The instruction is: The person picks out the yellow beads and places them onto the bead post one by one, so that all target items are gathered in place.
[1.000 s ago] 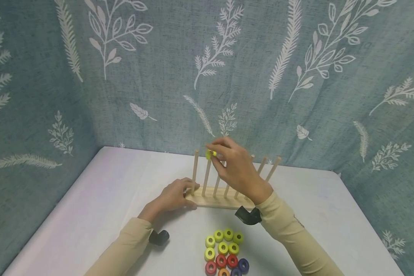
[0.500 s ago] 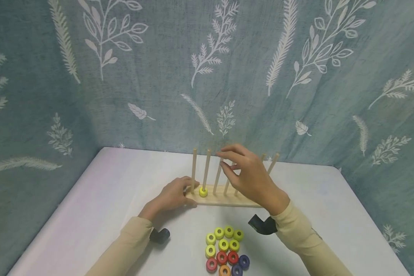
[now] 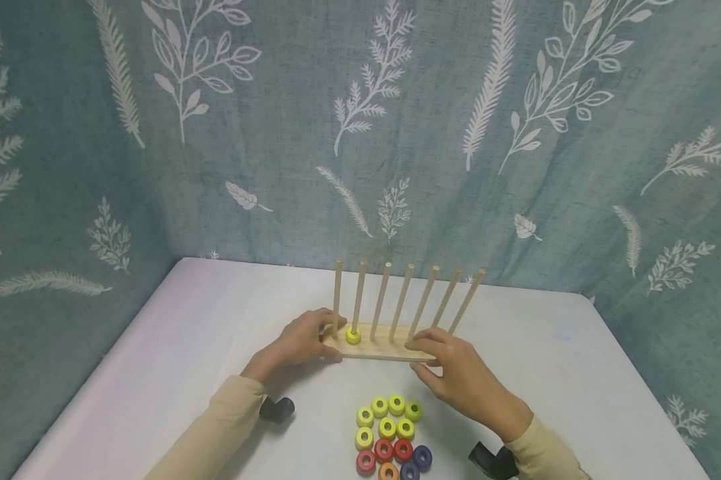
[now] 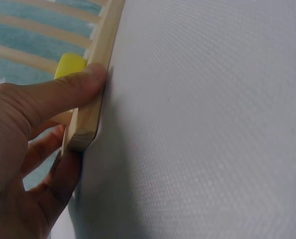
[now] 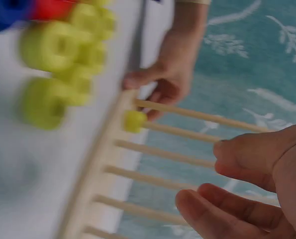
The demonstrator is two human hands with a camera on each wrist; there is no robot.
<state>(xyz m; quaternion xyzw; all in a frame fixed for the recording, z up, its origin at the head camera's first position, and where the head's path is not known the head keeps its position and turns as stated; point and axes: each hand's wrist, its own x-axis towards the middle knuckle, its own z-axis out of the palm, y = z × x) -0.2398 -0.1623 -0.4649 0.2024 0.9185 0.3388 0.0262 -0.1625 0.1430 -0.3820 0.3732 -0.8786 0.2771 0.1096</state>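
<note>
A wooden peg rack [image 3: 372, 348] stands on the table with a row of upright pegs. My left hand [image 3: 300, 339] grips its left end; in the left wrist view the thumb [image 4: 70, 89] lies along the base's long side and fingers curl at the end. One yellow ring [image 3: 353, 335] sits at the bottom of the second peg from the left. Near the rack's right part is my right hand [image 3: 468, 380], fingers loosely bent and parted, holding nothing. The right wrist view shows a gap between its thumb [image 5: 242, 154] and fingers.
Nearer than the rack lie several loose yellow rings [image 3: 387, 427], a few red rings [image 3: 383, 450], an orange ring [image 3: 389, 472] and dark blue rings [image 3: 422, 457]. The white table [image 3: 240, 300] meets a patterned teal curtain [image 3: 288, 133] behind and at the sides.
My right hand released the yellow ring, which dropped down the second peg to the base. That hand then moved right and down toward me. The left hand stayed on the rack.
</note>
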